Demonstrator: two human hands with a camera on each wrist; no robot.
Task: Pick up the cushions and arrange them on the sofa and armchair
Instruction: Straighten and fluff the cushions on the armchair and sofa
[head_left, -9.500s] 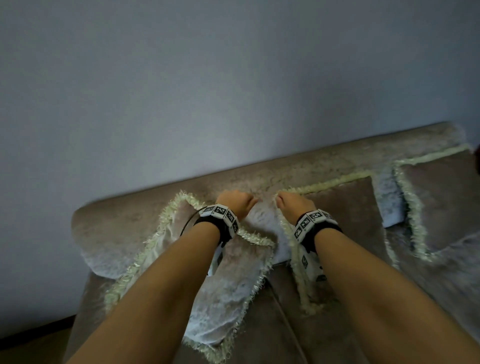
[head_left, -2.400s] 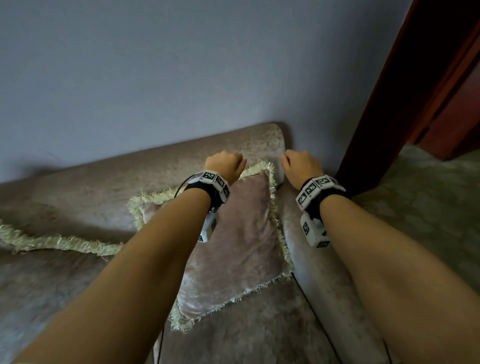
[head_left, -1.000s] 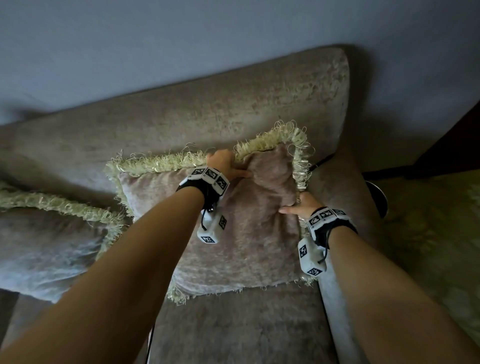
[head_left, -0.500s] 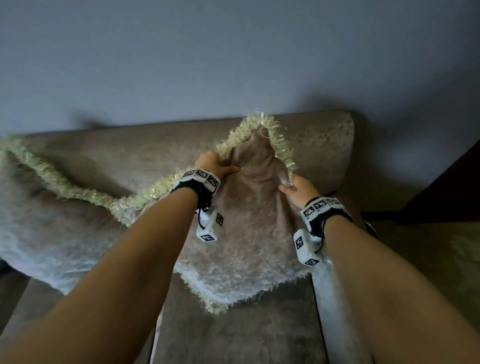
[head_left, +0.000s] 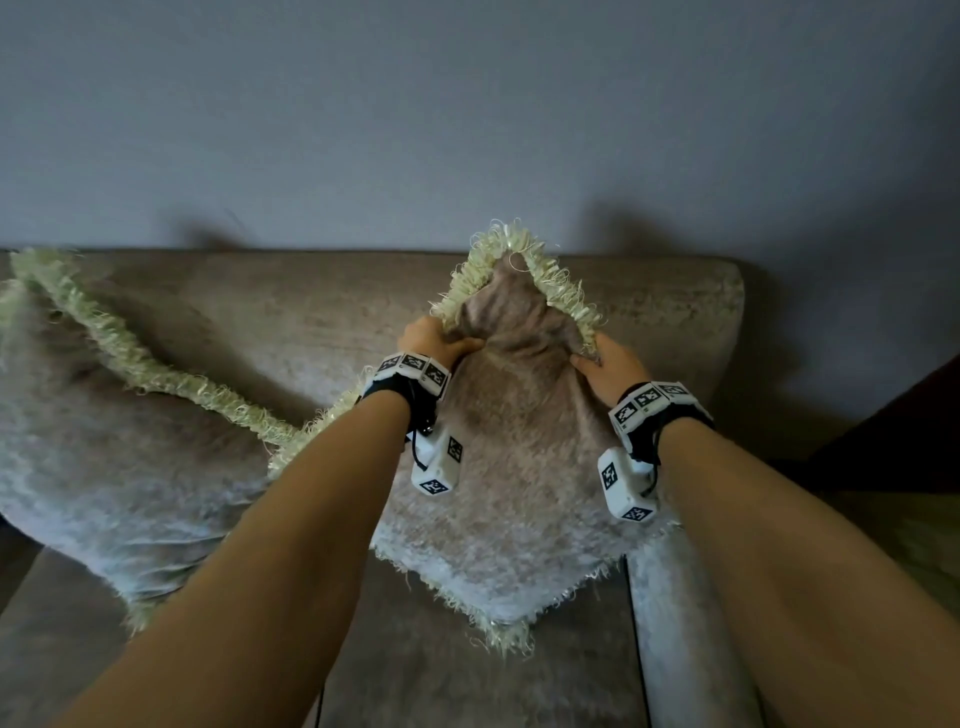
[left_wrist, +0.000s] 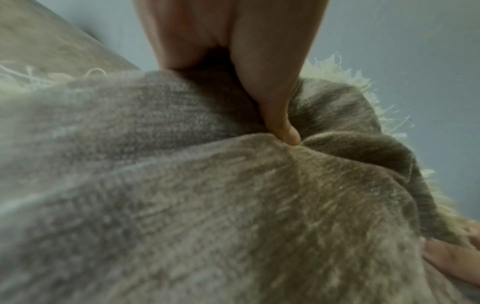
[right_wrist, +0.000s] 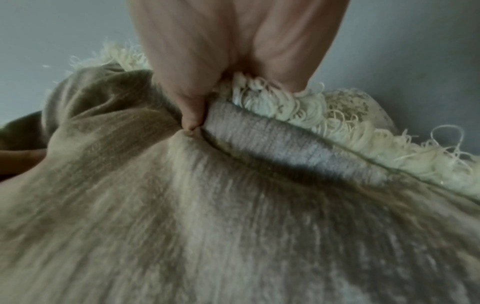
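A beige velvet cushion (head_left: 519, 467) with a pale fringe stands on one corner against the sofa's backrest (head_left: 311, 312), top corner pointing up. My left hand (head_left: 434, 343) grips its upper left edge, thumb pressed into the fabric (left_wrist: 275, 115). My right hand (head_left: 605, 364) pinches the upper right edge by the fringe (right_wrist: 192, 111). The same cushion fills the left wrist view (left_wrist: 207, 205) and the right wrist view (right_wrist: 233, 226). A second fringed cushion (head_left: 104, 441) leans on the backrest to the left.
The sofa's seat (head_left: 467, 675) lies below the cushion, and its right armrest (head_left: 675, 623) runs beside my right forearm. A grey wall (head_left: 467, 104) rises behind the backrest. Dark woodwork (head_left: 909, 415) and patterned carpet (head_left: 924, 545) show at the far right.
Both hands have lifted and turned the cushion from lying flat against the backrest to standing on a corner. Over the last half second it has barely moved.
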